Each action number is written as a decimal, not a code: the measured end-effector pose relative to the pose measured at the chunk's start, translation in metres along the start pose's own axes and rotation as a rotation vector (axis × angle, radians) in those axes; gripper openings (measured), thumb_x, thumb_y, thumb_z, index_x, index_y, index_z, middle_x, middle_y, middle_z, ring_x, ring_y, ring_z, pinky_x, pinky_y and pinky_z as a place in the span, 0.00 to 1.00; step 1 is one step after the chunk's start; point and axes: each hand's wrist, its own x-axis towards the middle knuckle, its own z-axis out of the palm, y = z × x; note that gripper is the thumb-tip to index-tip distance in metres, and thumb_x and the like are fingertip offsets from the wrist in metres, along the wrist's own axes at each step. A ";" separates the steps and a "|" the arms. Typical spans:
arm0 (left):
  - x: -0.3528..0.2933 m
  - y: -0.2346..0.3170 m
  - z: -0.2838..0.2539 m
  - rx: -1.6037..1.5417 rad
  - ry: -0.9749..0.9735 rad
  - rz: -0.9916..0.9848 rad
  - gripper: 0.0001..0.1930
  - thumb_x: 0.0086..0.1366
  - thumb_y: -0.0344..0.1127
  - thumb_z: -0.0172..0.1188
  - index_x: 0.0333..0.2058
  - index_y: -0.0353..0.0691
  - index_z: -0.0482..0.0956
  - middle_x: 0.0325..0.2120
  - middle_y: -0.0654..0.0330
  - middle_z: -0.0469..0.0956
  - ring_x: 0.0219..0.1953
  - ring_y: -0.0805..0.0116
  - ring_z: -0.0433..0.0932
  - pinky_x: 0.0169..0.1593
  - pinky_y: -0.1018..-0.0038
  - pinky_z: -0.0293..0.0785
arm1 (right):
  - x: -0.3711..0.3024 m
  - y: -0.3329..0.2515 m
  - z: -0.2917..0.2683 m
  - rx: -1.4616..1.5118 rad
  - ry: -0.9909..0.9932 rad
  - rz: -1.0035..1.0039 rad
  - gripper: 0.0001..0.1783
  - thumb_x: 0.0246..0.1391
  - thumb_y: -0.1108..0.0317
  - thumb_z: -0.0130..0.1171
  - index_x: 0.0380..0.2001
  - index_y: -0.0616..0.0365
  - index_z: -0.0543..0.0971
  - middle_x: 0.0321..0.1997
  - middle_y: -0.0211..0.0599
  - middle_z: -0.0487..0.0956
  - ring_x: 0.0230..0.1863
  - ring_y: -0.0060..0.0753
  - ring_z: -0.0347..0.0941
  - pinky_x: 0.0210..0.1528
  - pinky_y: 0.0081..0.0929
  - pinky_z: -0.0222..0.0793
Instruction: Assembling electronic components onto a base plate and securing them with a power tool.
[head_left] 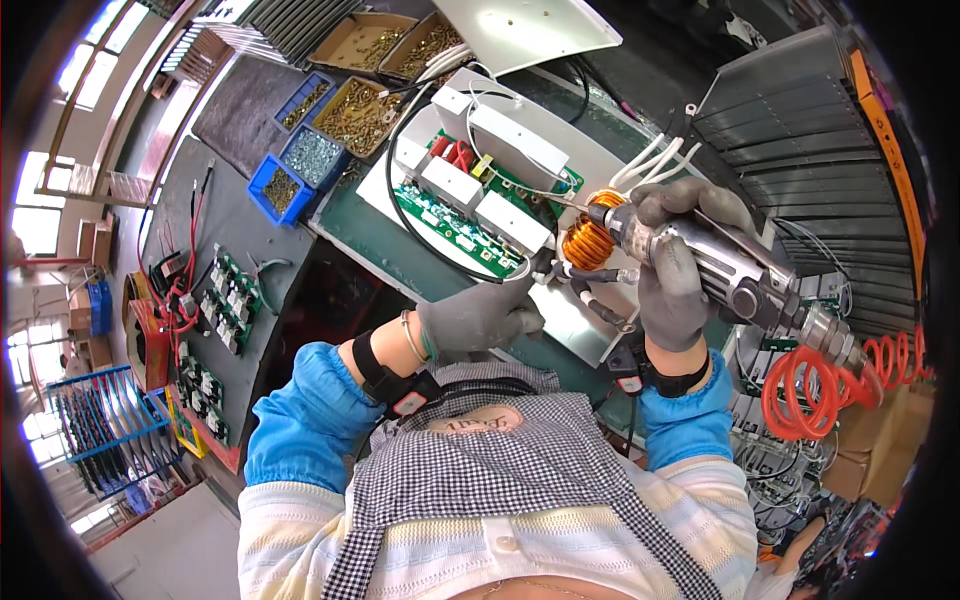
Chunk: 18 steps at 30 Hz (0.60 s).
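Observation:
My right hand (685,255), in a grey glove, wraps round a metal air screwdriver (745,270). The tool lies tilted, its thin bit pointing left over a copper-wound coil (588,244) toward the green circuit board (440,222). White metal heat sinks (510,222) stand on that board, inside a pale metal housing (375,190). At the board's near edge, my gloved left hand (480,315) has its fingers closed near the end of a black cable (408,215); the fingertips partly hide that end. Short black leads with ring lugs (598,306) lie between my hands.
Blue bins (280,190) and cardboard boxes (362,42) of screws and small hardware stand at the back left. Loose circuit boards (230,300) and red wires lie on the left bench. A coiled red air hose (800,395) hangs at the right, below a dark ribbed metal stack (810,140).

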 end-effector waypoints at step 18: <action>0.002 0.031 -0.001 -0.025 -0.058 -0.276 0.18 0.65 0.45 0.49 0.42 0.34 0.70 0.32 0.59 0.78 0.31 0.70 0.76 0.36 0.73 0.73 | 0.059 0.012 0.029 -0.134 -0.212 0.301 0.19 0.48 0.79 0.58 0.46 0.61 0.72 0.37 0.34 0.76 0.32 0.18 0.72 0.32 0.15 0.69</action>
